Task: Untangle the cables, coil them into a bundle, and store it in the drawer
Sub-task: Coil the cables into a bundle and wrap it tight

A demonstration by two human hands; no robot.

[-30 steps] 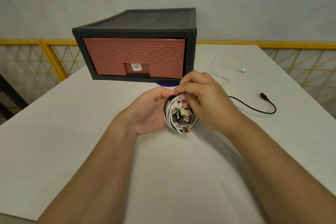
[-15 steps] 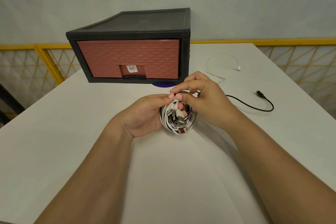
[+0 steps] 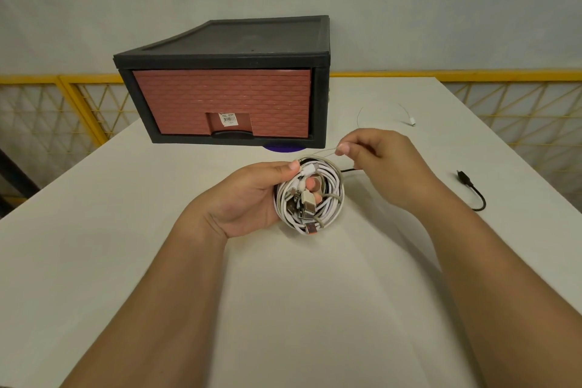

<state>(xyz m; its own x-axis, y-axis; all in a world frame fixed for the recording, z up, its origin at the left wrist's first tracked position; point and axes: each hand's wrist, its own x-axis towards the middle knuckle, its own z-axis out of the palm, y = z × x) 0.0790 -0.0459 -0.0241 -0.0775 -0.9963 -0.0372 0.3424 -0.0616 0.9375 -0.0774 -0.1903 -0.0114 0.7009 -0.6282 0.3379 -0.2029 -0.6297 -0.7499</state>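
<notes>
My left hand (image 3: pixel 252 195) grips a coiled bundle of white cables (image 3: pixel 330 195) with several USB plugs hanging inside the loop. Just right of it, my right hand (image 3: pixel 381 161) pinches a thin white cable (image 3: pixel 324 153) that runs from the bundle's top; its free end (image 3: pixel 412 122) lies on the table behind. A black cable (image 3: pixel 472 189) trails from the bundle to the right across the table. The black drawer unit (image 3: pixel 226 53) with a shut brick-red drawer front (image 3: pixel 220 98) stands behind the hands.
The white table (image 3: pixel 126 246) carries everything. A purple disc (image 3: pixel 282 147) peeks from under the drawer unit. Yellow mesh railings (image 3: pixel 53 116) run behind the table on both sides, before a grey wall.
My right hand has lifted off the bundle and moved right, drawing the thin white cable taut. The left hand keeps its hold on the coil.
</notes>
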